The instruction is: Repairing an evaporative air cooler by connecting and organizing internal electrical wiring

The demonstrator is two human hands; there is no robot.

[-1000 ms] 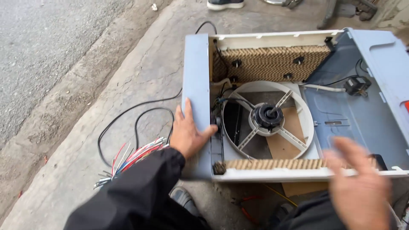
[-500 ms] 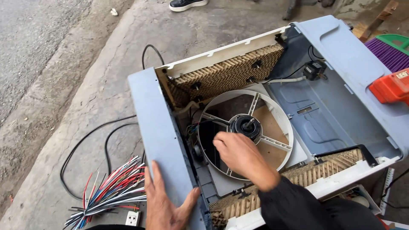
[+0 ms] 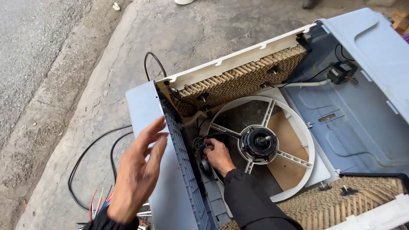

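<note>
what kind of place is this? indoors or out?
Outdoors, likely a roadside repair spot: rough concrete pavement beside an asphalt road, with an opened air cooler lying on the ground and loose coloured wires next to it.

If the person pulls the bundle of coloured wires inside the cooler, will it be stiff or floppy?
Probably floppy: the coloured wires by the right hand curl in loose loops. They look thin, so likely light. They may resist pulling, since they seem to run into the cooler housing.
</note>
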